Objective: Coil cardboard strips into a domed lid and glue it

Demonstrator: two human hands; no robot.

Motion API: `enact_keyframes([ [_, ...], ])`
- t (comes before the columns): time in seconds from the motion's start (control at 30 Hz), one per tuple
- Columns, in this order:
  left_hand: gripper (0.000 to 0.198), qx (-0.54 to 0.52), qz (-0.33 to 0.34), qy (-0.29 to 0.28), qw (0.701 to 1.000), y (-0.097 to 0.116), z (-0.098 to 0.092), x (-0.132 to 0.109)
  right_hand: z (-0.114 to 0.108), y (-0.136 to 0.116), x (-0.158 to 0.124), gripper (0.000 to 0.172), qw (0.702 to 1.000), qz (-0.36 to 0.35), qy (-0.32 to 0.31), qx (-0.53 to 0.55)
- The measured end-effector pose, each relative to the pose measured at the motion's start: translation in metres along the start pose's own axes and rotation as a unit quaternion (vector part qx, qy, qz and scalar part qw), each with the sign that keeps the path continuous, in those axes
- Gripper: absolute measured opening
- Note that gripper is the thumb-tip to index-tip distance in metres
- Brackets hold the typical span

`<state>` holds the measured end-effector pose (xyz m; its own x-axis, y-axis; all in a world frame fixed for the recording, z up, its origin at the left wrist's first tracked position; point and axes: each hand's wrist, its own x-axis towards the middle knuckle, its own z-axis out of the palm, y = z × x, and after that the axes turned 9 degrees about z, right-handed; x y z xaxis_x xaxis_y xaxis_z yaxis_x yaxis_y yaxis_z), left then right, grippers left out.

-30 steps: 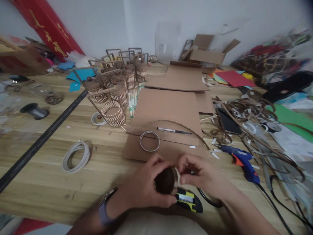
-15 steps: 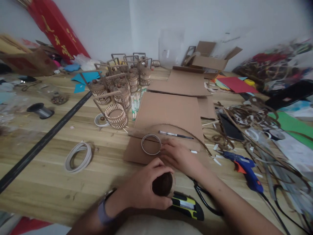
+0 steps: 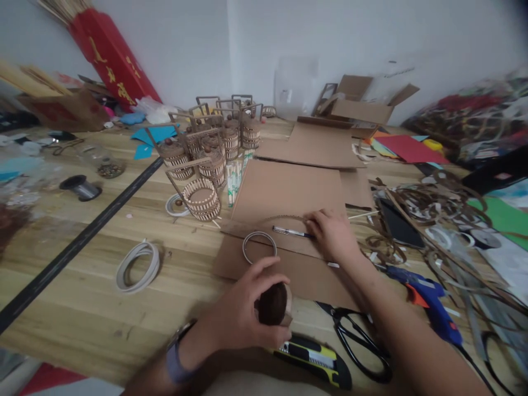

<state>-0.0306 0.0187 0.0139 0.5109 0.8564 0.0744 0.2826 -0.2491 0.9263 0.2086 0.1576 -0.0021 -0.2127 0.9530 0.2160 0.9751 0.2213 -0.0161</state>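
Your left hand (image 3: 243,313) is wrapped round the cardboard tube (image 3: 274,303), fingers curled over the top, thumb underneath, its open end facing you, down at six o'clock near the edge of the wooden table (image 3: 82,308). Your right hand (image 3: 332,234) is out at one o'clock from the tube, fingertips bent onto the end of the pen (image 3: 289,231) on the cardboard sheet (image 3: 289,187); I can't tell whether they've pinched it. The risk, to my eye: a loose pinch could roll the pen toward the wire ring (image 3: 259,247) at eight o'clock of it. Your right forearm also hangs over the scissors (image 3: 363,346), with the utility knife (image 3: 315,360) at five o'clock of the tube, so a careless wrist could snag either.
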Motion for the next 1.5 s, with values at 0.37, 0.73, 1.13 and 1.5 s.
enact_keyframes([
  [0.37,0.066,0.04,-0.038,-0.007,0.998,-0.002,-0.001,0.003,-0.052,0.029,-0.067,0.017,0.988,-0.115,-0.076,0.067],
  [0.73,0.059,-0.375,-0.053,-0.098,0.92,-0.015,-0.004,0.001,-0.066,-0.051,-0.098,0.04,0.95,-0.241,-0.14,0.143],
  [1.13,0.045,-0.365,-0.016,0.028,0.931,-0.016,-0.004,-0.003,-0.091,-0.035,-0.09,0.032,0.954,-0.187,0.002,0.236],
  [1.5,0.041,-0.302,-0.012,-0.022,0.953,-0.009,-0.002,0.0,-0.083,-0.062,-0.105,0.031,0.939,-0.194,-0.019,0.282],
])
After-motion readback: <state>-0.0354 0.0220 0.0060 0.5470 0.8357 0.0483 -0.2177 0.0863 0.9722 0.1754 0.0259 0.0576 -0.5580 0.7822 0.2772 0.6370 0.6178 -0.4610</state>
